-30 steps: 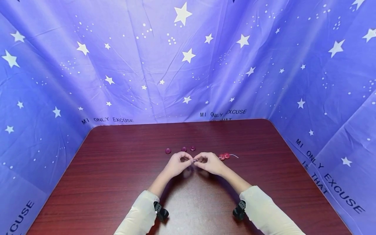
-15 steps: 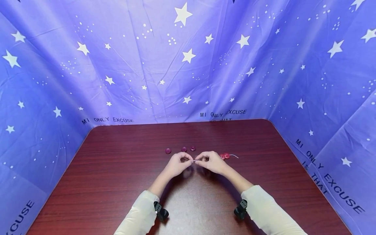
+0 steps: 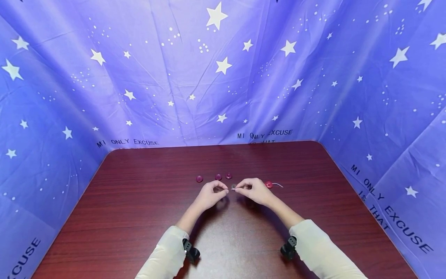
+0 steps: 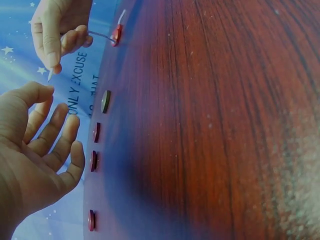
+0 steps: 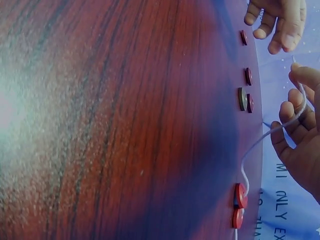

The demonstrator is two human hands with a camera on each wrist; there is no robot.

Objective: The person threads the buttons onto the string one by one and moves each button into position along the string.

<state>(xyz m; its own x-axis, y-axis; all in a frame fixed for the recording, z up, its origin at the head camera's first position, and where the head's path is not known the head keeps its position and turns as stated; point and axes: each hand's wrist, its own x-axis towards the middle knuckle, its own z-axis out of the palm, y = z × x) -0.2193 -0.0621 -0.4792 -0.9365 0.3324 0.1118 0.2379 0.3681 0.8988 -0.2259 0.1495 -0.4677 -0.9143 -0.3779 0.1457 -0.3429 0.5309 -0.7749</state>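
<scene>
Above the dark red table [image 3: 139,217], we have the right hand [image 3: 253,191] angled inward and pinching a pale string [image 5: 274,129] close to its end, while the left hand [image 3: 210,195] faces it, loosely curled and released. We watch that free tip point across at the left hand, the string's length curving back past the right palm to two red buttons [image 5: 241,195].

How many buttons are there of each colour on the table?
Dark maroon round buttons: 3
Bright red round buttons, threaded on a thin whitish cord: 2
Dark greenish round button: 1
Total: 6 buttons
</scene>
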